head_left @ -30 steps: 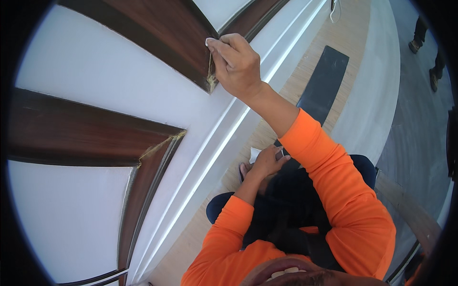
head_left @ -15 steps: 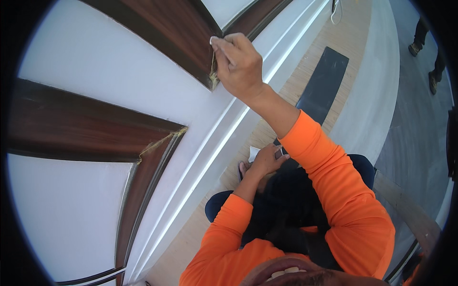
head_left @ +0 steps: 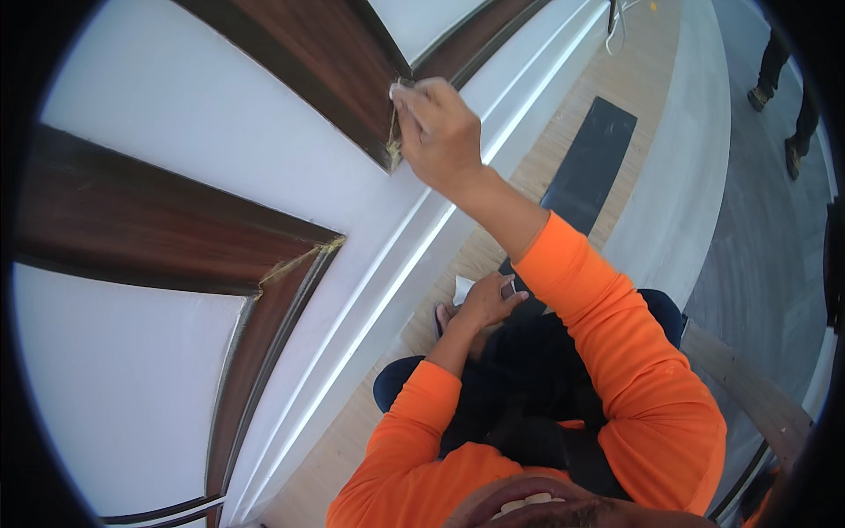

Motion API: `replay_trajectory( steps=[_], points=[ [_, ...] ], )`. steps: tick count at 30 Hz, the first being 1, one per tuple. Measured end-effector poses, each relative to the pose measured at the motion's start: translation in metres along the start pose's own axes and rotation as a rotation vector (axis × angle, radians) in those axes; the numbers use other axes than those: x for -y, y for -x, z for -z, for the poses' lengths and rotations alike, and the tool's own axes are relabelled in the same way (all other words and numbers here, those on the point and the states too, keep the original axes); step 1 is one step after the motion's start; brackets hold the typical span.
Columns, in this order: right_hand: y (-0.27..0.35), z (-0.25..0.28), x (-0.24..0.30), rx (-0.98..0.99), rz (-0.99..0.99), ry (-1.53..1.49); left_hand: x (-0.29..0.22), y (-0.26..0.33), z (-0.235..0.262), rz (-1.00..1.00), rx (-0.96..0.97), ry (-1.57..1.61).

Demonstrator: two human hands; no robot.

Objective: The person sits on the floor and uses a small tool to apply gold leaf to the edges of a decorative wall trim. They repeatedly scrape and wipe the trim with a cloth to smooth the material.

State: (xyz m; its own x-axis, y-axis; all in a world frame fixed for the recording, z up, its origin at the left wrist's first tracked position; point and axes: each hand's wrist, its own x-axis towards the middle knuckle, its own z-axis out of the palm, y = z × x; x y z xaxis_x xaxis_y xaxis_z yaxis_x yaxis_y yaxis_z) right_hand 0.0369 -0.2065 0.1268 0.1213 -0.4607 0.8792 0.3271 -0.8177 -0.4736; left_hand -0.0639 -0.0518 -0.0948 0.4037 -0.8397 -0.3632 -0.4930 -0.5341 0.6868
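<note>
My right hand [head_left: 440, 136] is raised at the wall, its thumb and fingers pinched on a small white piece [head_left: 395, 91]. That piece touches the dark brown wooden trim [head_left: 308, 53], by a corner joint lined with yellowish filler [head_left: 393, 151]. Lower left, a second trim joint carries a similar filler line [head_left: 295, 262]. My left hand [head_left: 488, 301] rests low by my knees, fingers curled round a small dark thing with a pale edge, mostly hidden. Beside it lies a white scrap [head_left: 462, 289].
White wall panels [head_left: 123, 378] fill the left, above a white stepped baseboard [head_left: 387, 255]. A long dark board [head_left: 591, 154] lies on the wood-look ledge [head_left: 656, 84]. A white cable [head_left: 619, 31] is at the top. Another person's legs [head_left: 775, 66] stand on the grey floor, far right.
My right hand and the white piece have shifted slightly down along the trim joint. The left hand stays low, its fingers slightly changed. The whole view has moved a little.
</note>
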Motion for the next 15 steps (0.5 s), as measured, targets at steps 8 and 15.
replay_trajectory(
  steps=[8, 15],
  points=[
    [0.009, 0.002, 0.002, 0.014, 0.02, -0.02, 0.002, 0.0, 0.0, 0.025, 0.007, 0.04],
    [0.012, 0.008, 0.003, 0.02, 0.068, -0.033, 0.002, 0.002, -0.006, -0.052, -0.05, 0.021]
  ],
)
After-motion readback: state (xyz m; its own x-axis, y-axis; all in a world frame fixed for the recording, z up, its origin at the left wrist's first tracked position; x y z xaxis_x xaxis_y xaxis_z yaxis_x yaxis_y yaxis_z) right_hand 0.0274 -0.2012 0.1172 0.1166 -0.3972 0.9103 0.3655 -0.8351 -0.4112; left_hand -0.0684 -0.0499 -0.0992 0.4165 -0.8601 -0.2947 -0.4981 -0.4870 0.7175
